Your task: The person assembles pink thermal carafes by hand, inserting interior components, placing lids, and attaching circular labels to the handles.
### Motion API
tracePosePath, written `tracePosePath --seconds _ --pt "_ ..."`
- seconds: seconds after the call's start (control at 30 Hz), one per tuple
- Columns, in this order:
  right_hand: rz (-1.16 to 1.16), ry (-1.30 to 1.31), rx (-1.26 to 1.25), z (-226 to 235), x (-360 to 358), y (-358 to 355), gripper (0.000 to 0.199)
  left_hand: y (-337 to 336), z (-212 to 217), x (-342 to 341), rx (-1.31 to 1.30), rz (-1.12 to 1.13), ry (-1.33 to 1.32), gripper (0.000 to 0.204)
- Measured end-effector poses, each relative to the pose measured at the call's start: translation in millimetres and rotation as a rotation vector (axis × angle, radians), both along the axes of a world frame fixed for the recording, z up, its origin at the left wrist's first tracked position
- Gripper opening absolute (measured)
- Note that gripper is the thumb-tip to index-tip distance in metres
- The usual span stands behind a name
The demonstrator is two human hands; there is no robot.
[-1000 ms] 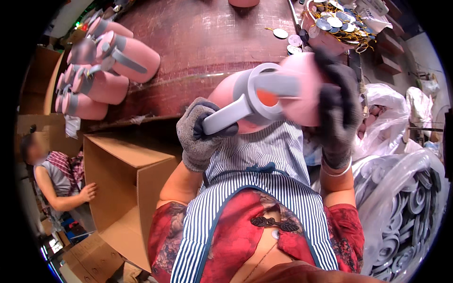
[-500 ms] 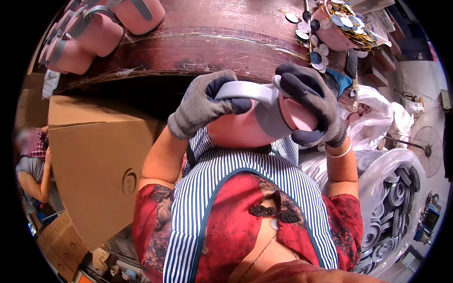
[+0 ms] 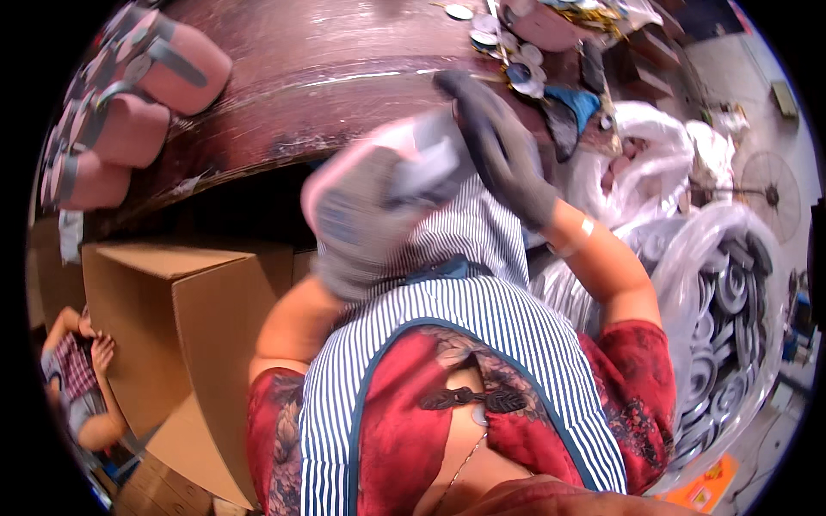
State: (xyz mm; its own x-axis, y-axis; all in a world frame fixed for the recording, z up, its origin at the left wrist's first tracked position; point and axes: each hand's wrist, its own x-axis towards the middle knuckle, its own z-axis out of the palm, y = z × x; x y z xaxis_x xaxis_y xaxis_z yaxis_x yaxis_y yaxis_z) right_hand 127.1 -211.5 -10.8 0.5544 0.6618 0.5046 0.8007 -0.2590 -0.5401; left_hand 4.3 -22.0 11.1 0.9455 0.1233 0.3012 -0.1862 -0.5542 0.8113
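I hold the pink mug (image 3: 391, 136) before the apron (image 3: 387, 314), left hand's (image 3: 361, 225) fingers clamped round its handle, right hand's (image 3: 503, 153) outstretched by its end — checking it, I judge; next calls for steadiness.

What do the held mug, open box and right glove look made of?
Mug: its even pink surface suggests plastic or painted metal; blur leaves which open. Box: cardboard, by its matte brown folded panels. Right glove: probably matte grey knit, darker rubbery coating, by its two tones.

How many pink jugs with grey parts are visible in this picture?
4 are clear: the blurred jug in the left hand, and three grouped jugs on the table at left. Others behind those are partly hidden.
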Motion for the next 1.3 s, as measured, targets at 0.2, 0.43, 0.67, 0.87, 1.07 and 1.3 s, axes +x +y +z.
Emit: tracePosePath --seconds 0.2,0.43,0.67,0.87,1.07,1.3 --pt "-0.014 0.313 -0.253 -0.7 -26.4 -19.3 0.076 37.7 -0.2 -6.7 0.293 -0.288 0.182 0.041" --pt "0.083 0.420 0.020 12.2 -19.6 -4.1 0.050 -3.6 -2.6 -17.9 -0.183 -0.076 0.201 0.044" --pt "-0.035 0.757 0.304 -74.9 79.4 -8.3 0.049 -11.1 -45.1 5.0 -0.694 -0.113 0.464 0.034" --pt "-0.806 -0.169 -0.524 -134.8 165.6 -101.7 0.051 16.5 -19.9 17.1 -1.134 -0.027 0.523 0.044" --pt "-0.557 0.100 0.305 -87.2 122.7 -80.8 0.028 43.3 -31.7 18.0 -1.082 -0.262 0.598 0.066" --pt "-0.394 1.360 0.447 -37.8 -2.2 -10.0 0.025 65.8 -45.9 31.5 -0.673 -0.297 0.617 0.060"
